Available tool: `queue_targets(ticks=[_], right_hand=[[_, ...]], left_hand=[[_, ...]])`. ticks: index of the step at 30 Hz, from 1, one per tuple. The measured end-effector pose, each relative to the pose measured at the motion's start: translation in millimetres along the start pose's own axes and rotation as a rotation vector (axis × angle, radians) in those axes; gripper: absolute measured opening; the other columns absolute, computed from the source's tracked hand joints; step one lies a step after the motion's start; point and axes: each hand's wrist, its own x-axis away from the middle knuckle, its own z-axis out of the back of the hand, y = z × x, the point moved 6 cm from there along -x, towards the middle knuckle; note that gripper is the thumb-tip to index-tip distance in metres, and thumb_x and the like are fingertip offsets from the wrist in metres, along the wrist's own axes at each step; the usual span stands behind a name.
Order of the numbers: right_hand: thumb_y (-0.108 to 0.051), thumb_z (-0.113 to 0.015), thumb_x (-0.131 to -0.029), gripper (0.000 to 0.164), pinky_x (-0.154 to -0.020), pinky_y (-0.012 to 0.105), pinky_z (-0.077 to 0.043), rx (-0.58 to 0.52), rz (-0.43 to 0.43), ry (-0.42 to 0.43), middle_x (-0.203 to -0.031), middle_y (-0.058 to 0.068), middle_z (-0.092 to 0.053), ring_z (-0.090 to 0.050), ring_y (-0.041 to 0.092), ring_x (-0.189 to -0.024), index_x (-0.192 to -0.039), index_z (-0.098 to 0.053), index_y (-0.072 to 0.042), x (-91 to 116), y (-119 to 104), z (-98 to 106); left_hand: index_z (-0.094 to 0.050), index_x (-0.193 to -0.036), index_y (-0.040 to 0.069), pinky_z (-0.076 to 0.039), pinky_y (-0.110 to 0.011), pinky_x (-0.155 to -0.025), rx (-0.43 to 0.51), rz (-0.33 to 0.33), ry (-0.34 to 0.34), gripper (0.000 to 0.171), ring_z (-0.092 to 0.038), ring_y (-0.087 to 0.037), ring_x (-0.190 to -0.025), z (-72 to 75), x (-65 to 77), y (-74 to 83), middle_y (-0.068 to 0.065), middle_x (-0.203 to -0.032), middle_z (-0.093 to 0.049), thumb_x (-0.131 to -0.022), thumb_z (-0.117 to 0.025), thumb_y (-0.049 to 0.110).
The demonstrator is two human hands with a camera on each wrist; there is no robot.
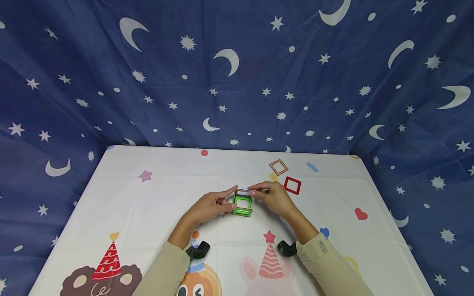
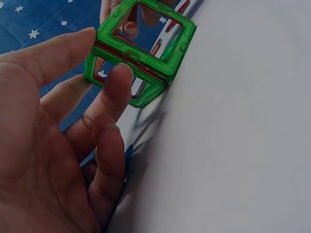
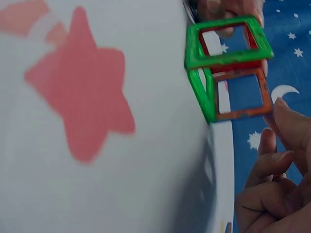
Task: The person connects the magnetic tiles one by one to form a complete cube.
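Observation:
Between both hands stands a small box of square magnetic tiles [image 1: 243, 197], with green, red and orange frames around open-looking middles. My left hand [image 1: 208, 208] holds its left side, the thumb at the lower edge and the index finger reaching to the upper corner. On the other side, my right hand [image 1: 275, 198] pinches the upper right edge between thumb and index finger. In the left wrist view, fingertips press against two green tiles [image 2: 141, 57] joined at an edge. The right wrist view shows an orange tile [image 3: 243, 115] below a green one, a fingertip at its edge.
Behind the right hand, an orange square tile [image 1: 274, 169] and a red square tile [image 1: 286, 183] lie flat on the table. A white cloth [image 1: 177, 164] printed with party animals and shapes covers the tabletop. A blue star-patterned curtain [image 1: 252, 119] hangs behind.

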Motion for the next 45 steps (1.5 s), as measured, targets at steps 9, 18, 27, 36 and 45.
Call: queue_targets(ticks=[9, 18, 27, 36, 45], right_hand=[[-0.027, -0.078, -0.092, 0.026, -0.056, 0.027, -0.047, -0.063, -0.084, 0.125, -0.109, 0.006, -0.074, -0.057, 0.021, -0.080, -0.116, -0.079, -0.016, 4.2, 21.2, 48.4], [-0.033, -0.079, -0.091, 0.040, -0.064, 0.027, -0.047, 0.101, -0.233, 0.281, -0.094, 0.008, -0.062, -0.054, 0.023, -0.086, -0.127, -0.074, -0.014, 5.7, 71.4, 97.9], [-0.035, -0.081, -0.088, 0.049, -0.055, 0.026, -0.034, 0.192, -0.302, 0.272, -0.080, 0.005, -0.050, -0.046, 0.021, -0.072, -0.129, -0.069, -0.012, 2.4, 107.0, 110.4], [-0.027, -0.082, -0.087, 0.037, -0.053, 0.026, -0.034, 0.185, -0.275, 0.296, -0.079, 0.005, -0.050, -0.046, 0.021, -0.072, -0.116, -0.071, -0.007, -0.9, 110.6, 111.3], [-0.029, -0.079, -0.091, 0.037, -0.065, 0.029, -0.039, 0.138, -0.318, 0.220, -0.080, 0.002, -0.049, -0.047, 0.021, -0.081, -0.106, -0.064, 0.001, -1.1, 116.7, 115.6]], left_hand=[[-0.047, -0.154, 0.031, -0.035, -0.023, -0.058, 0.010, 0.005, -0.004, 0.069, -0.046, -0.013, -0.064, -1.4, -1.8, -2.7, -0.007, -0.080, -0.064, -0.092, -0.076, 0.041], [-0.046, -0.153, 0.034, -0.036, -0.023, -0.058, 0.014, -0.001, -0.010, 0.069, -0.047, -0.014, -0.064, -0.4, -0.6, -1.9, -0.011, -0.082, -0.065, -0.092, -0.076, 0.041], [-0.047, -0.153, 0.033, -0.035, -0.023, -0.057, 0.015, -0.001, -0.007, 0.069, -0.045, -0.013, -0.063, -1.0, -1.0, -3.2, -0.012, -0.082, -0.065, -0.092, -0.076, 0.040], [-0.047, -0.154, 0.031, -0.035, -0.023, -0.058, 0.014, -0.003, -0.005, 0.070, -0.045, -0.014, -0.064, -0.3, -0.9, -1.3, -0.013, -0.082, -0.064, -0.092, -0.076, 0.040], [-0.047, -0.154, 0.030, -0.036, -0.023, -0.058, 0.026, 0.001, -0.003, 0.070, -0.046, -0.013, -0.064, -1.1, -1.0, -0.9, -0.013, -0.082, -0.064, -0.091, -0.077, 0.039]])
